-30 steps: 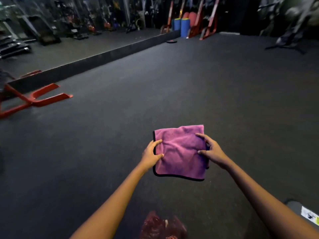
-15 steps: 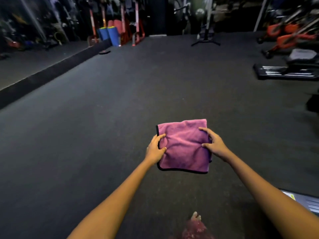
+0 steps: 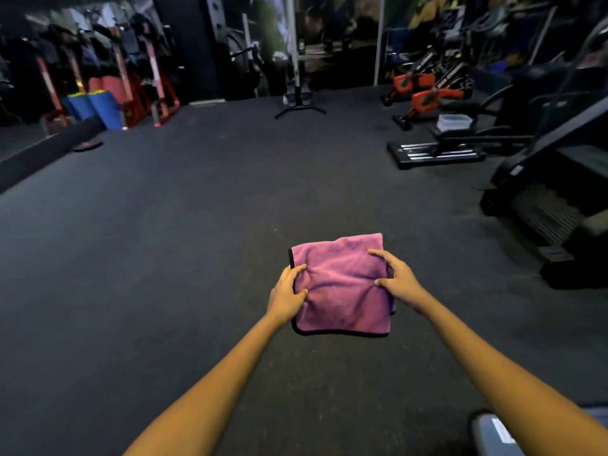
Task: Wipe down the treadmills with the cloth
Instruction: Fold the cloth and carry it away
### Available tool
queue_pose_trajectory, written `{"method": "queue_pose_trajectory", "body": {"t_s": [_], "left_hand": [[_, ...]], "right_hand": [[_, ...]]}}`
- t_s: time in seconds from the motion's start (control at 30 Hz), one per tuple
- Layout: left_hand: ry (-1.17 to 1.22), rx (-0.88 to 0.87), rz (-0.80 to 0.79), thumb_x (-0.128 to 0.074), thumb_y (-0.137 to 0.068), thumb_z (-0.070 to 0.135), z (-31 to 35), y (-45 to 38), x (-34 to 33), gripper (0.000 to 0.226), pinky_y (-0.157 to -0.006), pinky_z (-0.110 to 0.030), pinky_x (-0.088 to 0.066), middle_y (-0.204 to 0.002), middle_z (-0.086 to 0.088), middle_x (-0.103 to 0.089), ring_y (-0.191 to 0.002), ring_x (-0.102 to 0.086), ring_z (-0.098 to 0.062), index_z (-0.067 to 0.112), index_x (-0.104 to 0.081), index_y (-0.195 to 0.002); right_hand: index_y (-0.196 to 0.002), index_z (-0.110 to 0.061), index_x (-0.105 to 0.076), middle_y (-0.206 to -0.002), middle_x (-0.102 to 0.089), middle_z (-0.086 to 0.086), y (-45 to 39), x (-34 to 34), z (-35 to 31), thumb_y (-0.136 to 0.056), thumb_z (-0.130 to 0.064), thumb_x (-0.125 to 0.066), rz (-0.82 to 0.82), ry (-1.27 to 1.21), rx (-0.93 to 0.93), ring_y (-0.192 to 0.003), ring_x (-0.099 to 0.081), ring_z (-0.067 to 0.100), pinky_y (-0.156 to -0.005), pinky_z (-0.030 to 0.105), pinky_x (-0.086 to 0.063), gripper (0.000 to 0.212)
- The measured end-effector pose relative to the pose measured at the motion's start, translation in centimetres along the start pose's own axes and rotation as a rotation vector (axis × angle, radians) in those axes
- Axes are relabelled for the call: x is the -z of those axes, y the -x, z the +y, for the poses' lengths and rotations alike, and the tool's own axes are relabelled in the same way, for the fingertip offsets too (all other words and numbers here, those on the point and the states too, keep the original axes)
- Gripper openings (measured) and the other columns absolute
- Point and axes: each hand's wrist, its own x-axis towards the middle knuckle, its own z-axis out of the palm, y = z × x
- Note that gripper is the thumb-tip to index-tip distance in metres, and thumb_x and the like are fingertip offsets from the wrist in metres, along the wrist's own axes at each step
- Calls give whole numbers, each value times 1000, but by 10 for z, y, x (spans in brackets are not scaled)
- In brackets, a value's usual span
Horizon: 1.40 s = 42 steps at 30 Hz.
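The cloth [image 3: 342, 284] is a purple-pink microfibre square with a dark stitched hem, folded over on itself and held out flat at chest level, just below the middle of the view. It looks soft, limp and very light. Nothing about it would hold a shape by itself, and the fold at the right edge already shows a loose under-layer peeping out. I'd judge it grippy rather than slippery, plush enough to drag on a smooth surface, and in no way fragile.

The left hand [image 3: 287, 291] pinches the cloth's nine o'clock edge, thumb on top and fingers curled under. The right hand [image 3: 396, 281] grips the three o'clock edge the same way, with its fingers spread across the top and the rest tucked beneath. Held by two opposite edges, the pad stays taut. Let go of one side and I'd expect it to flop open. For wiping, a flat palm over the middle of the folded pad seems the better hold.

Under it all is dark rubber gym floor [image 3: 164, 258]. At about two o'clock stands a black treadmill [image 3: 543, 205], well apart from the cloth and not yet touched, with a low black machine [image 3: 437, 153] beyond it and orange bikes [image 3: 427, 93] further back. Red racks [image 3: 141, 87] and blue rollers [image 3: 98, 106] stand off at ten o'clock. A grey edge [image 3: 493, 436] shows at five o'clock, though what it is I can't tell.
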Motion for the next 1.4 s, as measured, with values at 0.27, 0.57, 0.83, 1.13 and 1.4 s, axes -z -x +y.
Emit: {"method": "queue_pose_trajectory", "body": {"t_s": [0.27, 0.57, 0.83, 1.13, 1.4], "left_hand": [[-6, -92, -99, -60, -83, 9, 25, -162, -62, 56, -99, -29, -37, -146, 4, -36, -127, -45, -21, 22, -44, -136], [-32, -147, -259, -59, -85, 11, 63, -373, -114, 56, -98, -33, -39, -145, 4, -35, -125, -47, -24, 22, -42, -137], [-46, -210, -262, -57, -86, 10, 116, -536, -172, 55, -93, -33, -42, -145, 3, -36, -121, -50, -26, 22, -43, -137], [-34, -203, -257, -58, -86, 11, 186, -718, -266, 55, -96, -33, -40, -148, 4, -32, -123, -48, -26, 23, -42, -137], [-73, -217, -235, -56, -88, 13, 250, -865, -319, 56, -95, -37, -43, -151, 5, -28, -118, -52, -31, 25, -39, -140]], "right_hand": [[-127, -23, -54, -126, -53, 1, -123, 61, 64, -66, 18, -61, 119, 19, -98, -113, -52, 18, -98, 32, -45, 74], [-127, -22, -54, -129, -55, 7, -288, 132, 112, -66, 16, -63, 201, 66, -203, -110, -53, 20, -96, 33, -45, 72], [-128, -23, -54, -114, -54, -4, -421, 208, 153, -69, 14, -62, 300, 92, -254, -92, -52, 12, -83, 25, -43, 70], [-129, -21, -54, -124, -54, 0, -585, 327, 224, -69, 15, -61, 301, 98, -235, -108, -53, 18, -98, 35, -45, 70], [-129, -20, -53, -122, -52, 0, -728, 421, 263, -70, 14, -61, 281, 132, -249, -103, -51, 15, -92, 29, -44, 69]]}}
